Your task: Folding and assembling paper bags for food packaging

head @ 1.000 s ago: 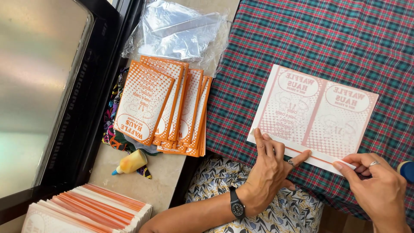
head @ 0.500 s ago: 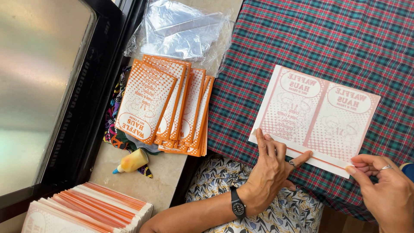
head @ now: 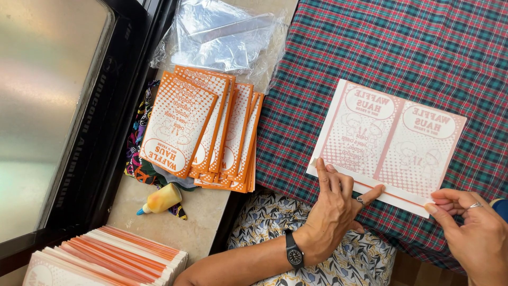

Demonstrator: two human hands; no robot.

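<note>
a: since the sheet (head: 389,143) lies flat near the table's (head: 381,47) front edge, how will it handle?

b: light, thin, floppy, i'd judge; easily creased; best taken along the folded front strip.

a: and the hands?

b: left hand (head: 330,212) presses that strip with flat fingers, gripping nothing; right hand (head: 468,233) pinches the strip's right end between curled fingers.

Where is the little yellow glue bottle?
In the head view, the yellow glue bottle lies on the stone ledge at lower left, just below the fanned orange paper bags and above the stack of flat sheets, away from both hands.
</note>
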